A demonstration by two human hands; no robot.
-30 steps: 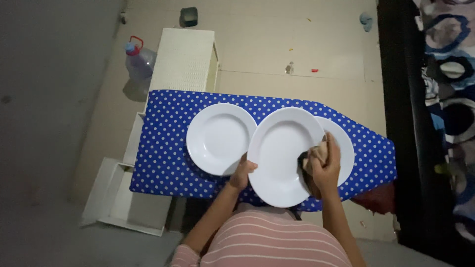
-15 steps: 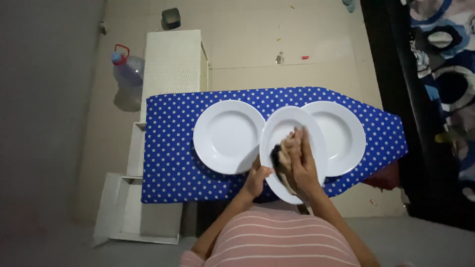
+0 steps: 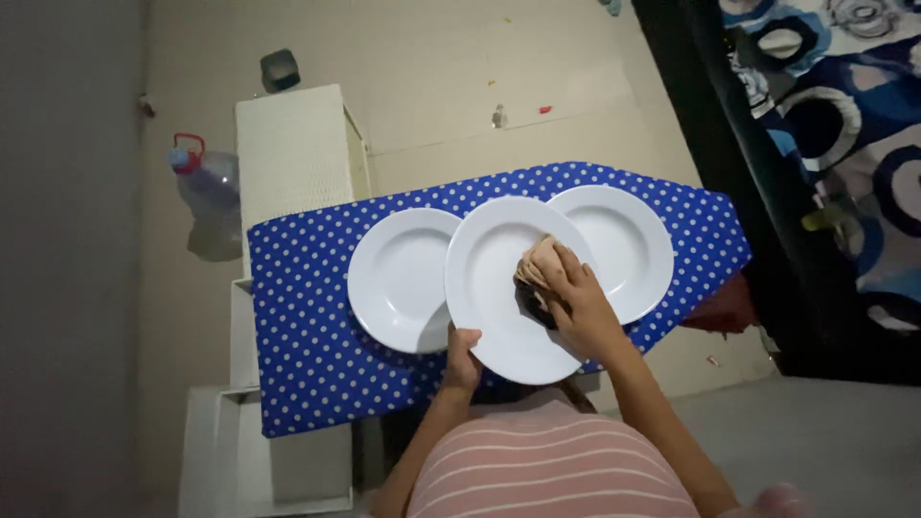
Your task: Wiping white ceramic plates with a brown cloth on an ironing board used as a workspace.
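— What's in the hands?

— The left hand [image 3: 463, 353] pinches the near rim of a round white ceramic plate [image 3: 499, 288], held up and tilted. The right hand [image 3: 574, 305] presses a crumpled beige cloth [image 3: 537, 269] against its face.

— And underneath?

— Two more white plates, one to the left [image 3: 395, 278], one to the right [image 3: 624, 240], lie on the counter with a blue white-dotted cover [image 3: 317, 336]. A clear plastic water jug [image 3: 203, 182] stands on the floor beyond.
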